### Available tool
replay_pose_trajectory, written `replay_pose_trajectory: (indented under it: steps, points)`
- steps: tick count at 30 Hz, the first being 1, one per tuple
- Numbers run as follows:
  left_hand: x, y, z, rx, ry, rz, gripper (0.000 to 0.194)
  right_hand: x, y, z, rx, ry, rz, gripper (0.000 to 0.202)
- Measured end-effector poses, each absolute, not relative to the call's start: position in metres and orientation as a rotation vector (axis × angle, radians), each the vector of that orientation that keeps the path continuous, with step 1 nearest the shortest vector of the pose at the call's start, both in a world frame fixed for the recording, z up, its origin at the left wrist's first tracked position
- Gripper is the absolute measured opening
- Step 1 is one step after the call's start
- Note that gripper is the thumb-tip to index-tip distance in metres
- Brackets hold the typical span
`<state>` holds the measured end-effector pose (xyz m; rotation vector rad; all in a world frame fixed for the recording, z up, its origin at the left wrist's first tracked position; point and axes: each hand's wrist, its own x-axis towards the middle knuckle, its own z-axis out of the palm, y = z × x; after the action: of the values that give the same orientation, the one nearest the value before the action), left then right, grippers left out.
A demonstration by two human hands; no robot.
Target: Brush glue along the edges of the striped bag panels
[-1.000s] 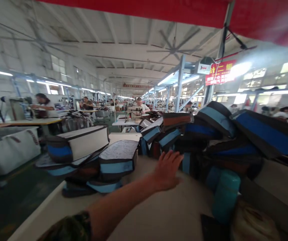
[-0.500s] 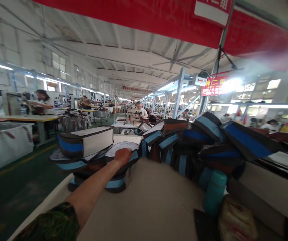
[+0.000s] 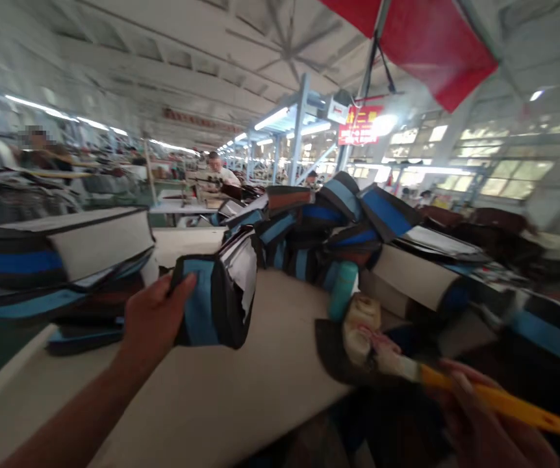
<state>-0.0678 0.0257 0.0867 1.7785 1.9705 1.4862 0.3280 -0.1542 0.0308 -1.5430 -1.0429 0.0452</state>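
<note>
My left hand [image 3: 156,312] grips a dark fabric bag piece [image 3: 203,305] with a light-blue stripe, thumb on the stripe. The piece is held above the pale tabletop [image 3: 241,383], its whitish inner side facing right. At the lower right, my right hand [image 3: 489,416] is closed around the yellow handle of a brush [image 3: 514,402], somewhat blurred. The brush's pale head end points left, by a stained, cream-coloured container [image 3: 364,315]; whether it touches the container I cannot tell. A teal bottle [image 3: 343,291] stands behind that container.
Striped bag pieces are heaped along the back [image 3: 309,221]. More lie stacked at the left [image 3: 12,260] and far right [image 3: 553,331]. A dark flat piece [image 3: 331,351] lies under the container. Beyond, a person [image 3: 221,172] sits among sewing machines.
My left hand has lifted a bag piece off the left stack and brought it nearer. My right hand has come into view with the brush. The view has turned right.
</note>
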Motion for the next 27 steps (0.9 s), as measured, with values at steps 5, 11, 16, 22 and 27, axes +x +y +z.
replay_pose_trajectory:
  steps: [5,11,16,22,27]
  points:
    - [-0.006,-0.014,-0.042,1.788,1.776,1.251,0.036,0.387,-0.085,0.01,-1.686,-1.135,0.136,0.051]
    - [0.004,-0.032,-0.109,1.877,1.608,1.276,0.036,0.41,-0.021,-0.039,-1.783,-1.457,0.251,0.04]
    - [-0.027,-0.038,-0.121,2.049,1.598,1.252,0.04,0.419,0.011,-0.078,-1.838,-1.583,0.316,0.025]
    - [-0.041,-0.042,-0.12,1.899,1.687,1.181,0.048,0.436,0.023,-0.094,-1.895,-1.62,0.355,0.024]
    - [-0.023,-0.032,-0.104,1.896,1.625,1.224,0.048,0.448,0.018,-0.093,-1.832,-1.657,0.36,0.025]
